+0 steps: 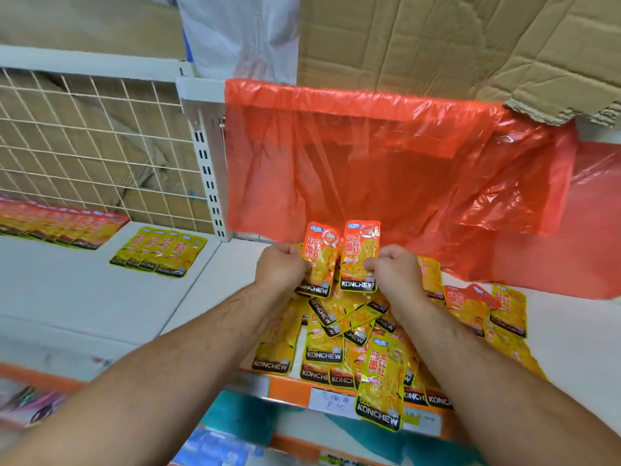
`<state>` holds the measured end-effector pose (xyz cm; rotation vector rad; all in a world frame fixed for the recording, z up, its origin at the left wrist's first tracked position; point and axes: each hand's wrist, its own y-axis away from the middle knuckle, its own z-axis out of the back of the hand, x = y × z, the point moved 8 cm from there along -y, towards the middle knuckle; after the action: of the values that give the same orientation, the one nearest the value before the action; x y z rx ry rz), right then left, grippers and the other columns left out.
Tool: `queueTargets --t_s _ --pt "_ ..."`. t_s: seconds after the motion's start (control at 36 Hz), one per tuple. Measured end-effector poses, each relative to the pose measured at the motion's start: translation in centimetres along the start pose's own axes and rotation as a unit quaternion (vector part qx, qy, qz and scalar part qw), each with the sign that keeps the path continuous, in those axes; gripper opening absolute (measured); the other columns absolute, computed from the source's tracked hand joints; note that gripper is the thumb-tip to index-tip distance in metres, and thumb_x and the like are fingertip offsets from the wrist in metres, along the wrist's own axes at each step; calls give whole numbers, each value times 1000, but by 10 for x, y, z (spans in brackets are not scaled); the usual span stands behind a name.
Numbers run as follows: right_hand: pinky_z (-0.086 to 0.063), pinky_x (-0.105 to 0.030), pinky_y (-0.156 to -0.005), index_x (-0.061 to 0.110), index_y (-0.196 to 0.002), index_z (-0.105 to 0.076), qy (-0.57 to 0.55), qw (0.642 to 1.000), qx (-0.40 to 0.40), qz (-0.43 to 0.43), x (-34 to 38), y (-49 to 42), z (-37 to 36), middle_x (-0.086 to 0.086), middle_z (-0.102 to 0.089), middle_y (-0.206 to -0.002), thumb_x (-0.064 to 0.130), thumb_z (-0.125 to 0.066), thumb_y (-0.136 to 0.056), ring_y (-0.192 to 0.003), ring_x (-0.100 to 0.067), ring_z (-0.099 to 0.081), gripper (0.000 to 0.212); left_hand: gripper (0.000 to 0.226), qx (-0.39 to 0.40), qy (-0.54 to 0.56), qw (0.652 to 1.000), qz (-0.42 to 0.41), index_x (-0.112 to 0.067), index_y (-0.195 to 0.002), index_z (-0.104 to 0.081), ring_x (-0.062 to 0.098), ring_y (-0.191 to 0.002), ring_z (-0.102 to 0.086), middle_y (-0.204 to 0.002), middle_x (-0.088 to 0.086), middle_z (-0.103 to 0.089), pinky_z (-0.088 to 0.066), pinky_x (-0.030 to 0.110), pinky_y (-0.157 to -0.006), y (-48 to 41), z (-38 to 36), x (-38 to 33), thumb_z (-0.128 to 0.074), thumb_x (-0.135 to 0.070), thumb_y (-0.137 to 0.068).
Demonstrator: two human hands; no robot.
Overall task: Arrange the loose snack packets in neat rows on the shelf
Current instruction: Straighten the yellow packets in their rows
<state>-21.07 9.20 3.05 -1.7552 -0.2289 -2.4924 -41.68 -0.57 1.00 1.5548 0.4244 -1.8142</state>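
Left hand pinches one orange-topped packet and right hand pinches a second packet. Both are held upright, side by side, just above the heap of loose packets on the shelf. The pair probably wants squaring, edges flush and labels one way, before it is laid down. At the heap's near edge a stray packet overhangs and could slip off. Left of the heap lies a neat yellow row. Behind the heap a red plastic bag crowds the space.
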Motion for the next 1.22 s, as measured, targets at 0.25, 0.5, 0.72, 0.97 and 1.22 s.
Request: queueTargets --t_s 0.25,0.5,0.72,0.97,1.22 --pt "-20 -28 -43 18 -52 -38 62 993 89 57 29 56 -107 6 -29 -50 3 -71 -73 -49 -16 -28 42 27 -3 56 998 30 -17 -63 -57 20 -63 -57 -68 5 -64 -43 27 -59 0 108 39 -70 4 -75" --pt "-36 -28 -43 15 -59 -59 72 983 161 45 53 133 -252 1 -49 -41 17 -72 -73 -40 -21 -45 19 18 -30 103 993 54 -11 -74 -66 15 -57 -57 -71 6 -66 -45 22 -54 18 267 82 -69 5 -81" --pt "-32 -28 -51 13 -56 -59 70 971 220 55 74 186 -366 8 -45 -42 17 -74 -74 -44 -14 -41 24 17 -74 145 984 78 -6 -77 -66 17 -57 -61 -70 9 -67 -51 25 -57 19 385 123 -65 10 -82" --pt "-31 -27 -50 17 -61 -53 69 952 293 60 96 200 -465 2 -48 -51 14 -75 -79 -47 -14 -42 29 19 -107 177 973 104 -6 -81 -66 20 -58 -61 -76 14 -67 -52 27 -59 -9 467 157 -60 12 -83" --pt "-30 -26 -46 18 -56 -45 45 929 362 59 124 177 -569 -10 -49 -58 11 -73 -82 -45 -18 -40 39 16 -161 144 971 106 -7 -79 -67 22 -59 -64 -76 13 -69 -56 38 -70 -73 543 159 -65 9 -82"
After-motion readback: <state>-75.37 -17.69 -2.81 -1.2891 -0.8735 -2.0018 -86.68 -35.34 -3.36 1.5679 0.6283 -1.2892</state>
